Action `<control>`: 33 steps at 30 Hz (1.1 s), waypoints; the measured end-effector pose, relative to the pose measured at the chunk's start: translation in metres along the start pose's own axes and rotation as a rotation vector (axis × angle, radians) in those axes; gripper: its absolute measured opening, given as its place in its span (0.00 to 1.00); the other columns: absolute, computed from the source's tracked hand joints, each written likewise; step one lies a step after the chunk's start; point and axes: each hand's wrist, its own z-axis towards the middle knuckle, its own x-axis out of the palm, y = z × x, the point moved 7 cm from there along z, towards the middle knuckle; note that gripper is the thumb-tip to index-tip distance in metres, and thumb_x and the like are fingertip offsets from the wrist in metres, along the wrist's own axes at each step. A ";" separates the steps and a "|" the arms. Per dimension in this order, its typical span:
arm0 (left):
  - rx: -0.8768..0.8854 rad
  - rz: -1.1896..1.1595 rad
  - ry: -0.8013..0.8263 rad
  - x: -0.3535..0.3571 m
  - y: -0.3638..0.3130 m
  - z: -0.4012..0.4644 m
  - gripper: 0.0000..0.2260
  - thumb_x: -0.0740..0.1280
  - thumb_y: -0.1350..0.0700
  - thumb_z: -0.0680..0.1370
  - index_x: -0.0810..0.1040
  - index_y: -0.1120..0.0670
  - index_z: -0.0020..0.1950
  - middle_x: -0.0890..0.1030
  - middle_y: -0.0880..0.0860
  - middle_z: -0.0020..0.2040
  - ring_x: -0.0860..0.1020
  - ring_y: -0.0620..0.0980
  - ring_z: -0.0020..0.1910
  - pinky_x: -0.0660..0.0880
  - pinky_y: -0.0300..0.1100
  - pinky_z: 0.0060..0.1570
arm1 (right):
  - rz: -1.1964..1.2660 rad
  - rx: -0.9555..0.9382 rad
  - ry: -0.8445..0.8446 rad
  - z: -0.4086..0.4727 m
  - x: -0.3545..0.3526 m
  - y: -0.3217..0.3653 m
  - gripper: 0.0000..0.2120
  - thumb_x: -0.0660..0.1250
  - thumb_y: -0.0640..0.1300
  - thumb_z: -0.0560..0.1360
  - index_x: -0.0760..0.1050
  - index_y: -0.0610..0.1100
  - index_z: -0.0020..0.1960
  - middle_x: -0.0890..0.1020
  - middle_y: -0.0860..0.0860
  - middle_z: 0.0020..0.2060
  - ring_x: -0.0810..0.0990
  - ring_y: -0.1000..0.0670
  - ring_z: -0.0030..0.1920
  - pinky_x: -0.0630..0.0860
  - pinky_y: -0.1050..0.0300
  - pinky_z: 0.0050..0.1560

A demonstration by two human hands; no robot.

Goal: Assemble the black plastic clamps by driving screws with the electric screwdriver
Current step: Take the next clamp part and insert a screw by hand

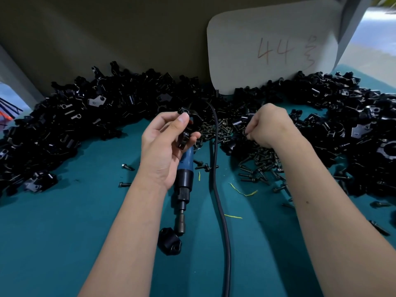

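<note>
**Two hands gathering parts while the driver is lying idle**

One loose clamp (169,243) is sitting nearest the viewer at 6 o'clock on the teal mat (64,221), touching the bit end of the electric screwdriver (184,181), which is lying flat with nobody holding it. Its black cable (216,168) is running up the middle toward 12 o'clock.

Just beyond, the left hand (165,146) is curling thumb and fingers around a black clamp piece (186,125), lifting it clear of the mat. The right hand (267,127), at about 1 o'clock, is reaching knuckles-up into the heap of screws (261,161); its fingertips are bent down and seem to be pinching something small and dark, though what exactly is too small to tell.

To do this step well, I would judge that the person should be picking a single screw by its shank, turning the clamp so its hole is facing up, and seating the screw straight before reaching for the driver.

Farther out, piles of clamp parts (75,121) are arcing from 9 o'clock round to 3 o'clock. Behind them a grey-green panel (107,35) is standing, with a pale card (274,48) marked "44" leaning at 1 o'clock.
</note>
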 end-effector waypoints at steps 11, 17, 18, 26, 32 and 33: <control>0.205 0.321 0.059 0.003 0.002 0.007 0.05 0.75 0.62 0.77 0.82 0.55 0.49 0.81 0.49 0.44 0.84 0.54 0.35 0.81 0.40 0.39 | 0.915 -0.485 0.249 -0.036 -0.009 0.066 0.04 0.73 0.37 0.79 0.85 0.41 0.46 0.84 0.49 0.33 0.77 0.54 0.31 0.74 0.63 0.30; 0.216 0.336 0.101 0.005 0.002 0.007 0.06 0.74 0.64 0.77 0.81 0.60 0.53 0.82 0.50 0.45 0.83 0.53 0.36 0.81 0.41 0.39 | 0.966 -0.567 0.341 -0.044 0.003 0.085 0.08 0.75 0.42 0.77 0.82 0.43 0.40 0.83 0.47 0.30 0.75 0.55 0.25 0.69 0.65 0.22; 0.212 0.333 0.103 0.006 0.002 0.007 0.06 0.74 0.65 0.77 0.81 0.59 0.52 0.81 0.50 0.45 0.83 0.53 0.36 0.81 0.41 0.39 | 0.970 -0.567 0.327 -0.043 0.002 0.085 0.09 0.76 0.43 0.77 0.80 0.42 0.40 0.83 0.46 0.30 0.74 0.54 0.24 0.69 0.64 0.21; 0.228 0.346 0.105 0.008 0.000 0.009 0.04 0.74 0.62 0.77 0.82 0.59 0.50 0.80 0.59 0.48 0.83 0.55 0.38 0.81 0.43 0.39 | 0.784 -0.565 0.236 -0.044 0.000 0.087 0.14 0.76 0.48 0.77 0.77 0.44 0.37 0.79 0.49 0.24 0.71 0.55 0.20 0.67 0.63 0.19; 0.245 0.376 0.051 -0.003 0.001 0.011 0.08 0.75 0.61 0.76 0.81 0.61 0.53 0.82 0.57 0.48 0.85 0.53 0.39 0.83 0.49 0.44 | 0.658 -0.640 0.332 -0.047 0.001 0.087 0.06 0.73 0.43 0.80 0.82 0.40 0.47 0.83 0.50 0.32 0.79 0.55 0.30 0.78 0.62 0.31; 0.244 0.373 0.048 -0.003 0.000 0.011 0.07 0.75 0.61 0.76 0.81 0.59 0.52 0.82 0.55 0.47 0.85 0.52 0.39 0.83 0.48 0.43 | 0.651 -0.647 0.350 -0.047 0.001 0.087 0.05 0.72 0.42 0.80 0.82 0.41 0.47 0.83 0.50 0.33 0.80 0.54 0.32 0.79 0.61 0.33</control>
